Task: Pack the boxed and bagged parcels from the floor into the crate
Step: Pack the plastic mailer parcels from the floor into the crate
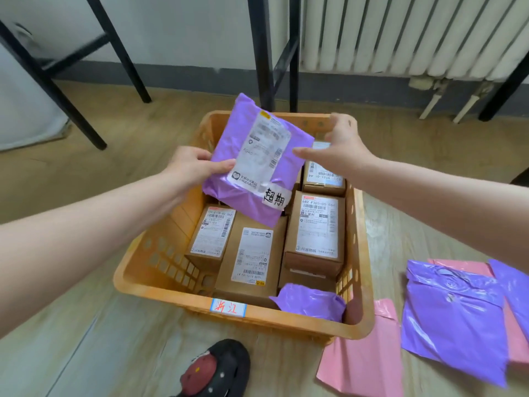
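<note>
An orange plastic crate point(137, 270) stands on the wooden floor, holding several brown cardboard boxes point(315, 233) with white labels and a small purple bag point(312, 302) at its near right corner. My left hand point(194, 167) grips the left edge of a purple bagged parcel point(243, 138) with a white label, held tilted above the crate's far half. My right hand point(340, 150) hovers just right of that parcel, fingers spread, holding nothing.
On the floor to the right of the crate lie a purple bag point(452, 319) and pink bags point(363, 365). Black metal table legs point(266, 53) and a white radiator point(400, 32) stand behind the crate. A dark slipper point(217, 371) is at the near edge.
</note>
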A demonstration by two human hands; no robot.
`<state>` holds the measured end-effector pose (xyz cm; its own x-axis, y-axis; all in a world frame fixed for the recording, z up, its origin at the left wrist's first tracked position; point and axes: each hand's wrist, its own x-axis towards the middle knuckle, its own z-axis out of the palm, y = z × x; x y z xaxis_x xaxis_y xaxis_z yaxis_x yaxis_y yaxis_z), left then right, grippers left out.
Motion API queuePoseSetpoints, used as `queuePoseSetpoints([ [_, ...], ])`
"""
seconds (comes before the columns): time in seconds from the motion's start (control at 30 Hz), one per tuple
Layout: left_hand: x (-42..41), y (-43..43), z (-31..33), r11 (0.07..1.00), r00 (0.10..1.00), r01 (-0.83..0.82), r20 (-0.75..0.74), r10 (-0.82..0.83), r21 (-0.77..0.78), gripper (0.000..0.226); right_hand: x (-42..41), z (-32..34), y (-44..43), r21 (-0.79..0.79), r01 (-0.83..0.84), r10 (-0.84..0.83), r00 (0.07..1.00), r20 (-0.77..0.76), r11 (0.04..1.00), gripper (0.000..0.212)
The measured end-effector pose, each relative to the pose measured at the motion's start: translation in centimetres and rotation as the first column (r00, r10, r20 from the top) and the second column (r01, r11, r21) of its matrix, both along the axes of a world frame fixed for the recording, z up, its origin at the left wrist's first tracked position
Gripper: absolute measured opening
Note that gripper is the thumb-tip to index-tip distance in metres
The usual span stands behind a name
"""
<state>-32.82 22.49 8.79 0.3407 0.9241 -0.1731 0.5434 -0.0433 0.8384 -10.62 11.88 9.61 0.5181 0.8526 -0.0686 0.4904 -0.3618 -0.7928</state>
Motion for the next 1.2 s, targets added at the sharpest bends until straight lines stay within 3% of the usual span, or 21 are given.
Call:
queuePoseSetpoints([
  [0.07, -1.0, 0.2, -1.7, 0.974, 0.996, -0.081, 0.009, 0.085, -0.211, 0.025, -0.8, -1.4, -0.1, -0.116, -0.035, 0.013, 0.983, -0.183, 0.993, 0.077],
  [0.13, -1.9, 0.3, -3.0, 0.925, 0.992, -0.127, -0.054, 0.116, -0.359, 0.026, -1.5, -2.5, 0.0, -0.19, -0.104, 0.062, 0.974, -0.217, 0.976, 0.055],
  [0.3, -3.5, -0.5, -5.5, 0.851, 0.985, -0.158, -0.138, 0.102, -0.501, 0.04, -3.5, -4.1, 0.6, -0.339, -0.2, 0.097, 0.949, -0.299, 0.919, 0.008],
  [0.4, -4.1, -0.8, -7.7, 0.837, 0.975, -0.165, -0.214, 0.059, -0.522, 0.051, -4.4, -5.3, 1.2, -0.387, -0.242, 0.045, 0.891, -0.452, 0.89, 0.025],
  [0.47, -4.1, -1.0, -8.9, 0.824, 0.969, -0.16, -0.245, 0.026, -0.544, 0.037, -4.6, -6.0, 1.3, -0.404, -0.274, 0.039, 0.863, -0.503, 0.873, 0.023],
  [0.53, -4.1, -1.2, -9.9, 0.808, 0.963, -0.16, -0.269, 0.002, -0.567, 0.024, -4.6, -6.3, 1.3, -0.398, -0.311, 0.084, 0.866, -0.494, 0.863, 0.007],
  [0.63, -3.9, -1.3, -11.1, 0.799, 0.951, -0.144, -0.304, -0.05, -0.583, 0.024, -3.7, -7.1, 1.3, -0.37, -0.33, 0.171, 0.9, -0.402, 0.868, 0.05],
  [0.77, -2.8, -1.3, -12.6, 0.822, 0.953, -0.154, -0.302, -0.022, -0.549, 0.023, -2.4, -7.2, 0.5, -0.316, -0.344, 0.226, 0.907, -0.354, 0.884, 0.053],
  [0.87, -1.6, -1.3, -13.3, 0.878, 0.958, -0.14, -0.286, 0.004, -0.458, 0.023, -1.2, -7.2, -0.5, -0.264, -0.344, 0.246, 0.906, -0.344, 0.901, 0.047],
  [0.93, -0.7, -1.1, -13.3, 0.955, 0.863, -0.06, -0.495, -0.097, -0.292, 0.027, -0.4, -6.9, -1.1, -0.224, -0.35, 0.27, 0.907, -0.322, 0.91, 0.046],
  [1.0, 0.5, -0.8, -12.3, 0.995, 0.779, -0.006, -0.624, -0.06, -0.104, 0.038, 0.4, -6.3, -1.7, -0.174, -0.337, 0.277, 0.914, -0.298, 0.925, 0.044],
  [1.1, 3.5, -0.6, -9.5, 0.986, 0.886, 0.004, -0.458, 0.074, 0.168, 0.033, 2.0, -5.1, -2.9, -0.067, -0.282, 0.256, 0.932, -0.258, 0.957, 0.039],
  [1.2, 8.0, -1.9, -6.0, 0.869, 0.96, 0.129, -0.279, 0.01, 0.477, 0.029, 3.8, -4.0, -4.6, 0.05, -0.222, 0.228, 0.96, -0.164, 0.974, 0.034],
])
